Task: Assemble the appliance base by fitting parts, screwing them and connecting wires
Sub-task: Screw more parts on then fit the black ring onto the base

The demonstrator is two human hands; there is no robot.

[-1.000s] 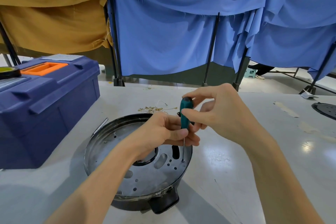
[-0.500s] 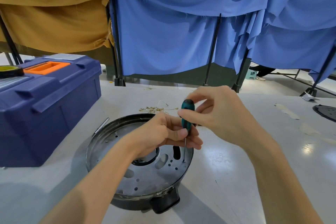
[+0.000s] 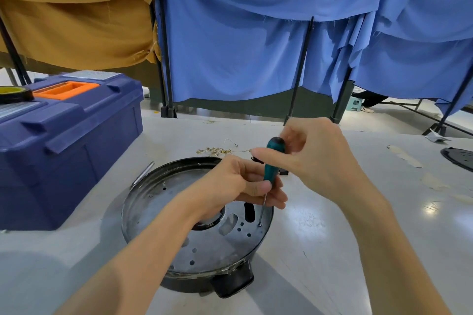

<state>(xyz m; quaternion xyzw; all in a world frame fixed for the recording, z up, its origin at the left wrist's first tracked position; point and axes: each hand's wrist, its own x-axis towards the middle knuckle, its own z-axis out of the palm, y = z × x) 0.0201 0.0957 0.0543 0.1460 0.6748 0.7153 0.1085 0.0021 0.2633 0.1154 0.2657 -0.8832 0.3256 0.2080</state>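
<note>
A round dark metal appliance base [image 3: 158,202] lies on the table in front of me, its perforated plate facing up. A green-handled screwdriver [image 3: 271,163] stands nearly upright, its thin shaft tip resting on a screw [image 3: 259,224] near the base's right rim. My left hand [image 3: 238,186] pinches the lower handle and shaft above the plate. My right hand [image 3: 312,158] wraps its fingers around the top of the handle. A black plastic tab [image 3: 231,285] sticks out at the base's near edge.
A blue toolbox [image 3: 66,143] with an orange tray and a tape roll [image 3: 14,93] stands at the left. Loose brass terminals and wire [image 3: 217,151] lie behind the base. A metal rod [image 3: 143,172] rests beside the rim. A black disc [image 3: 460,157] sits far right.
The right hand's fingers have shifted round the handle top, turning the screwdriver. The tip stays on the same spot and the left hand keeps its hold.
</note>
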